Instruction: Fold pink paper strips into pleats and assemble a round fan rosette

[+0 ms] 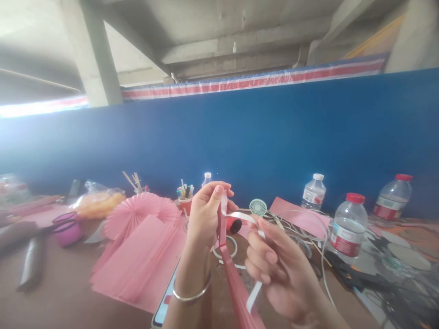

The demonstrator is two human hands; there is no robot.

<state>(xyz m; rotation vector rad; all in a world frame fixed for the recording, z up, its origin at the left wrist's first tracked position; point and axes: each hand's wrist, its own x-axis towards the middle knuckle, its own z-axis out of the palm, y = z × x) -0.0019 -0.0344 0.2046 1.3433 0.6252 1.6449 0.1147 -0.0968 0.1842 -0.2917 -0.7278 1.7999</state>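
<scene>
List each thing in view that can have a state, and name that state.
Left hand: closed on the pink paper
Right hand: pinching the white strip
Pink paper: folded narrow
White strip: slack between the hands
Round pink fan: pleated, spread open
Near red-capped bottle: upright, capped
Phone: screen lit, partly hidden
Pen cup: upright, holding pens
Small green fan: unclear whether running

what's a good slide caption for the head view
A white strip runs from folded pink paper in the left hand to the right hand, a pleated pink rosette at left.
</scene>
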